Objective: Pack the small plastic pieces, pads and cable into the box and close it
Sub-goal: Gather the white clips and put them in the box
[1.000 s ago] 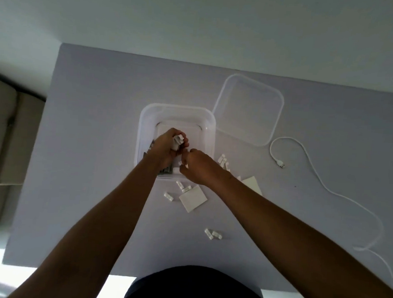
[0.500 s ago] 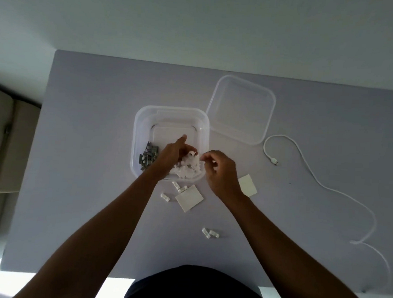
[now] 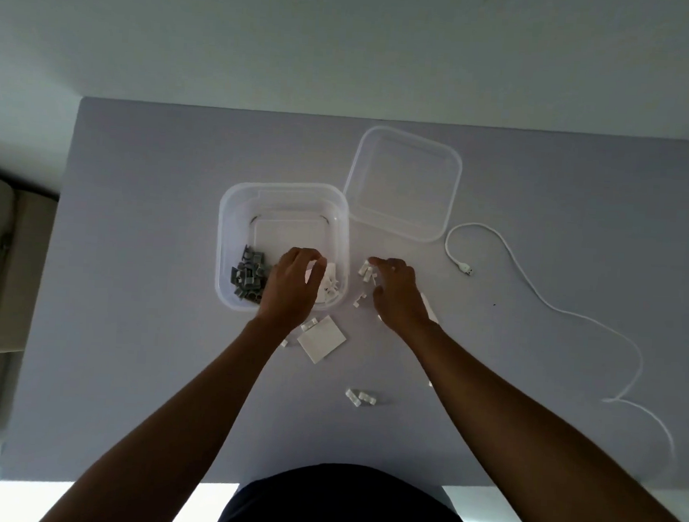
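We see no brand, label or readable writing on anything here. The grey table (image 3: 131,288) carries everything. On it the clear plastic box (image 3: 232,229) stands open, and its clear lid (image 3: 404,183) lies flat just beside its far right corner. The white cable (image 3: 573,315) trails across the right side of the table, its plug end near the lid, well apart from the box.

Our left hand (image 3: 291,285) reaches over the near wall of the box, palm down, fingers loosely curled above the contents; we cannot tell whether it grips anything. Our right hand (image 3: 397,296) rests on the table just right of the box, fingers bent over a small cluster of white plastic pieces (image 3: 366,272) at its fingertips; whether it pinches one we cannot tell.

Inside the box a heap of grey pieces (image 3: 249,273) lies at the near left, and white pieces (image 3: 329,284) lie at the near right. A white square pad (image 3: 322,339) lies on the table just in front of the box, beside our left wrist. A second pad is mostly hidden under our right hand. Two more white pieces (image 3: 360,397) lie between our forearms.
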A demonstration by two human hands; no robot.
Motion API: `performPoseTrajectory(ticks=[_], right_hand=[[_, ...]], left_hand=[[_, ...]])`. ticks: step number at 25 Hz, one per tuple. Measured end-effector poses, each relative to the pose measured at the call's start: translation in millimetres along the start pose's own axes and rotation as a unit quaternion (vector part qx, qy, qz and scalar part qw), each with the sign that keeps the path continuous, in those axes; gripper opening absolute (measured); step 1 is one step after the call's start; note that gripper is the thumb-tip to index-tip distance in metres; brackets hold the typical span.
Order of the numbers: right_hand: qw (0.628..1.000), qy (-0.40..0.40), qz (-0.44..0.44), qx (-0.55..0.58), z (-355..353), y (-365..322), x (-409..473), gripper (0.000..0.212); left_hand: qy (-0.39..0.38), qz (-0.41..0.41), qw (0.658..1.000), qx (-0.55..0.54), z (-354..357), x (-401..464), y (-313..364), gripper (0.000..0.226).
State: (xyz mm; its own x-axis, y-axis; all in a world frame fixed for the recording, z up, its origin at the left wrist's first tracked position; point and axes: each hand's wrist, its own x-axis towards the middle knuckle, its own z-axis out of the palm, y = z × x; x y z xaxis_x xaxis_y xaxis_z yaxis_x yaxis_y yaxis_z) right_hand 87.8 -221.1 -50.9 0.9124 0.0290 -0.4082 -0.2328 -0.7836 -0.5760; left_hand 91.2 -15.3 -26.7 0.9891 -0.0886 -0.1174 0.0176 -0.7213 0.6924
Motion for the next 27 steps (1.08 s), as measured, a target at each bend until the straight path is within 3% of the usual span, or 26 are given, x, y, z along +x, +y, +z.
performPoseTrajectory(ticks=[5, 13, 16, 20, 25, 27], right_hand=[[0.996, -0.063, -0.018, -0.057, 5.3, -8.3, 7.5, 0.059], [0.993, -0.042, -0.085, -0.077, 25.1, 7.2, -23.5, 0.035], [0.991, -0.019, -0.091, -0.097, 31.9, 7.8, -31.4, 0.025], [0.991, -0.021, -0.086, -0.102, 36.1, 7.3, -40.1, 0.024], [0.992, -0.023, -0.089, -0.086, 43.4, 7.8, -49.6, 0.020], [0.992, -0.023, -0.086, -0.094, 46.5, 7.8, -52.7, 0.020]], left_hand=[[0.067, 0.041, 0.988, 0.134, 13.0, -4.2, -5.7, 0.018], [0.184, 0.057, 0.981, 0.036, -5.0, -26.8, 8.7, 0.007], [0.135, 0.070, 0.988, 0.013, -11.6, -60.5, -4.9, 0.009], [0.047, 0.035, 0.994, 0.094, -3.6, -89.6, -35.5, 0.008], [-0.130, -0.001, 0.976, 0.174, 7.0, -90.2, -53.2, 0.067], [-0.179, 0.008, 0.963, 0.200, 7.2, -86.0, -51.6, 0.080]])
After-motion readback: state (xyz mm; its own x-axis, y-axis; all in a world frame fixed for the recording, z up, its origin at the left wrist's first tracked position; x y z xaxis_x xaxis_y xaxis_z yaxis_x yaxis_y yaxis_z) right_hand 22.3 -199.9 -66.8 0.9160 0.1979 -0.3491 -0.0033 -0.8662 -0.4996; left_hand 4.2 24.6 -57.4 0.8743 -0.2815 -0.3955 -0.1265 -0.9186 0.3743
